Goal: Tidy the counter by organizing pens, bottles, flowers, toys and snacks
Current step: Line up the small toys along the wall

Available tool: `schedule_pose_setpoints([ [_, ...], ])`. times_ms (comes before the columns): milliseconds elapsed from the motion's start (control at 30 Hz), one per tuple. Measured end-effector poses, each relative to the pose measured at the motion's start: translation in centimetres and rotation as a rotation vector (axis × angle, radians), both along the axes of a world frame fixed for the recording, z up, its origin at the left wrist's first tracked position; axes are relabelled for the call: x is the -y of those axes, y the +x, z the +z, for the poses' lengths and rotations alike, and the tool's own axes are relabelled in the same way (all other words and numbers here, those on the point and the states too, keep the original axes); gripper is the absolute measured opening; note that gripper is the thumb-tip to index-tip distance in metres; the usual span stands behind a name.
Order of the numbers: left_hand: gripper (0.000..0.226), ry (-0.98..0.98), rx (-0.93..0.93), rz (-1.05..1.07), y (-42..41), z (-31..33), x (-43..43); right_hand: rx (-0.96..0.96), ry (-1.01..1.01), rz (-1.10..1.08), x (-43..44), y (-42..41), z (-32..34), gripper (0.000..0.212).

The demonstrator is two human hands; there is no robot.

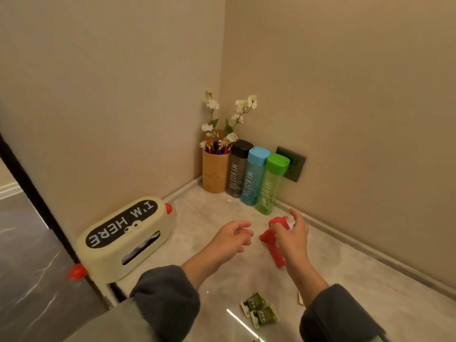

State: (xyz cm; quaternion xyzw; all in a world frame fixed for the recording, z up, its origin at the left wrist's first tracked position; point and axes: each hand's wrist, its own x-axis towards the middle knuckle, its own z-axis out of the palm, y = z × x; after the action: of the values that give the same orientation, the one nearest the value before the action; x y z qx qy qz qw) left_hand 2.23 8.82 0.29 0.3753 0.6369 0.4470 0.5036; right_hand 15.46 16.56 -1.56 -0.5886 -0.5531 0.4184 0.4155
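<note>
Marble counter, toy step: your right hand holds the red toy; your left hand, just beside it, hangs loosely curled and empty. Next, probably stand it steady, then the snack packets near your wrists.

On my feed both forearms reach forward out of dark sleeves. The left hand hovers with its palm turned inward, fingers loosely curled and holding nothing. The right hand is just beside it, fingers spread and slightly bent against the red toy — I can't tell if it grips.
</note>
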Motion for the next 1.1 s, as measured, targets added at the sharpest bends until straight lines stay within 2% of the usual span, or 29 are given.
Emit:
schedule_pose_setpoints([
  [133, 0.051, -0.06, -0.009, -0.163, -0.1, -1.0, -3.2, 0.085, -0.002, 0.034, -2.2, 0.2, -0.5, 0.06],
  [267, 0.051, -0.12, -0.05, -0.296, 0.4, -2.3, -6.1, 0.199, 0.01, 0.182, -3.7, 0.4, -0.8, 0.054],
  [400, 0.027, -0.126, -0.068, -0.395, 1.0, -3.7, -8.8, 0.351, -0.017, 0.314, -5.4, 1.0, -1.4, 0.052],
  [467, 0.024, -0.134, -0.048, -0.413, 1.4, -4.2, -10.2, 0.456, -0.027, 0.352, -6.5, 1.7, -1.6, 0.056],
  [667, 0.054, -0.053, 0.035, -0.406, 1.7, -4.4, -13.5, 0.597, 0.017, 0.23, -9.5, 2.1, -2.2, 0.061],
  [900, 0.06, -0.082, 0.111, -0.324, 1.2, -5.9, -16.5, 0.633, 0.112, 0.033, -12.1, 0.7, -2.8, 0.043],
  [1100, 0.057, -0.05, 0.129, -0.266, 0.9, -5.9, -16.4, 0.598, 0.173, 0.004, -13.1, 0.0, -3.4, 0.046],
])
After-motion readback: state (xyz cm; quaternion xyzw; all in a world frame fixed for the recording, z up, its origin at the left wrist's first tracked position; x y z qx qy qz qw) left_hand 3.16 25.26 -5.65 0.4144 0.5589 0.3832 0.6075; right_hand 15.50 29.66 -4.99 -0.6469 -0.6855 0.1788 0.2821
